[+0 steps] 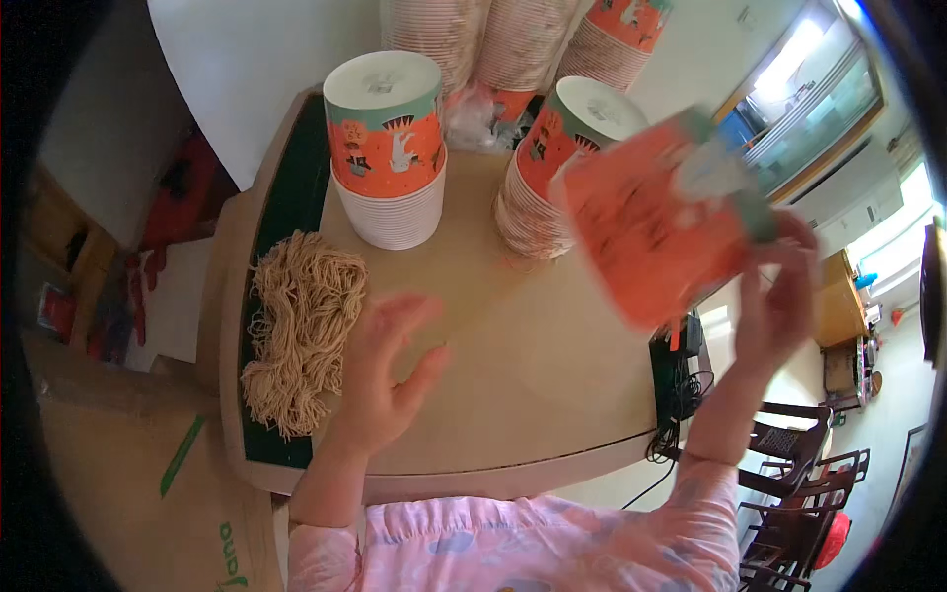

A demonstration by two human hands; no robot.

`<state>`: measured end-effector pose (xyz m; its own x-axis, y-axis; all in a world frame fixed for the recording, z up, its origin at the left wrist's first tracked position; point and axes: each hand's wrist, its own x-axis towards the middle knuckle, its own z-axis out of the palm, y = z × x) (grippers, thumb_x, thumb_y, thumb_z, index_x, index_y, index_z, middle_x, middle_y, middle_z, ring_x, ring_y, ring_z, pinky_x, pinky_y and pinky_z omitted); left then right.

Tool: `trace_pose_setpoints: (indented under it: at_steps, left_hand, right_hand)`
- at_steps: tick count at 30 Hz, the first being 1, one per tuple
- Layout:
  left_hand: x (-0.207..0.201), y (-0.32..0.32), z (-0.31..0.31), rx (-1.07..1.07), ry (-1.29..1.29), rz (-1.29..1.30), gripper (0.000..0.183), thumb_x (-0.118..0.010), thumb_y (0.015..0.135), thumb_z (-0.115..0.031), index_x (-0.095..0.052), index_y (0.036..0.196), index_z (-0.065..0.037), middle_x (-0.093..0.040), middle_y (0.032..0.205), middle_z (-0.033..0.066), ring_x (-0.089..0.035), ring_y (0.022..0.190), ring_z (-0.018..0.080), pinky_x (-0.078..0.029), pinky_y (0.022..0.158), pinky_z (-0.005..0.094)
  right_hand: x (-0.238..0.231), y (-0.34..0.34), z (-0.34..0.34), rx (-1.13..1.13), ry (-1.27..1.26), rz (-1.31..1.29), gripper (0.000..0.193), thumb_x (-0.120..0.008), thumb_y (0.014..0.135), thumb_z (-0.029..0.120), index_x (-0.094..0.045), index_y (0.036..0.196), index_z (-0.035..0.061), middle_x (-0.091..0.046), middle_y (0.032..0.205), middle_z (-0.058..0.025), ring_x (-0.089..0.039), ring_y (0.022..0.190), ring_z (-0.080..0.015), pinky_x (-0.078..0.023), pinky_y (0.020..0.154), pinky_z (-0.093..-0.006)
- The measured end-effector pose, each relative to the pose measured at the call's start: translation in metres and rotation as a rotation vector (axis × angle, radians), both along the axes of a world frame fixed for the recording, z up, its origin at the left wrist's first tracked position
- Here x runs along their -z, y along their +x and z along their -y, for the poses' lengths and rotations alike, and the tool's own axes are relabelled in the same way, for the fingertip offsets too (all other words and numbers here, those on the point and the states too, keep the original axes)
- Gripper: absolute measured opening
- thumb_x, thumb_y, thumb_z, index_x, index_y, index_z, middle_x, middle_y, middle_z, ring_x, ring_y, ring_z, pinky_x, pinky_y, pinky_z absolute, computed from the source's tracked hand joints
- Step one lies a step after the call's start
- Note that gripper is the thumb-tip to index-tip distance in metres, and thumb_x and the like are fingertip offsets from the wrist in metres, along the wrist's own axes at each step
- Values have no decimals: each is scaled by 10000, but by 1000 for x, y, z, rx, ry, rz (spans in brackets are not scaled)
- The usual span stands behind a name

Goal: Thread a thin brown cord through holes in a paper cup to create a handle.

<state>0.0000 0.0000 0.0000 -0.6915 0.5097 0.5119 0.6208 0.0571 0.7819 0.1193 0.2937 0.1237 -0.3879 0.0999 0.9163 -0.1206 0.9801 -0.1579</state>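
My right hand (779, 306), raised at the right, grips an orange paper bucket (641, 227) with green at its edges. The bucket is tilted and blurred by motion. Over the table's left half, my left hand (380, 385) is empty, its thumb and fingers apart. Just left of it lies a bundle of beige cords (306, 331). Beyond the hands stands an upside-down stack of paper buckets (390, 148), orange with a green band on top and white rims below. Partly behind the held bucket is a second stack (547, 163), with cords about its lower rims.
Taller bucket stacks (434, 35) and crumpled clear plastic (478, 118) are at the table's back. A black device (688, 335) with cables sits at the right edge of the table (513, 395). A cardboard box (148, 474) is at the lower left; dark chairs (799, 444) stand to the right.
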Motion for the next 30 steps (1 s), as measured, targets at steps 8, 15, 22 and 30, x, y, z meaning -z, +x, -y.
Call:
trace_pose_setpoints:
  at_steps: [8, 15, 22, 30]
  left_hand:
    - [14, -13, 6, -56, -46, 114, 206, -645, 808, 5, -646, 999, -74, -577, 1028, 68, -584, 821, 142, -457, 655, 242]
    - [21, -41, 14, -75, -83, 105, 177, -634, 820, 1, -644, 981, -71, -578, 1012, 62, -580, 788, 131, -452, 652, 235]
    - [32, -83, 17, -93, -132, 160, 162, -626, 830, -3, -637, 980, -63, -576, 988, 54, -561, 758, 118, -435, 628, 230]
    - [40, -165, 18, -228, -165, 129, 145, -592, 892, -106, -625, 1003, -18, -612, 895, 66, -568, 754, 119, -448, 614, 246]
  right_hand:
    - [-35, -110, -31, 37, 258, 125, 153, -679, 741, 51, -630, 884, 70, -591, 1125, -89, -582, 994, -284, -484, 856, -383]
    - [28, -148, -23, -70, 67, 519, 340, -620, 819, 117, -548, 1150, 91, -603, 1106, -116, -549, 1064, -322, -417, 937, -436]
    - [59, -160, -25, 51, 243, 379, 448, -627, 757, 19, -541, 1185, 122, -601, 1127, -96, -548, 1062, -335, -433, 920, -441]
    - [73, -156, 4, -173, 319, 314, 489, -641, 717, -19, -564, 1189, 82, -574, 1145, -133, -547, 1056, -334, -441, 926, -404]
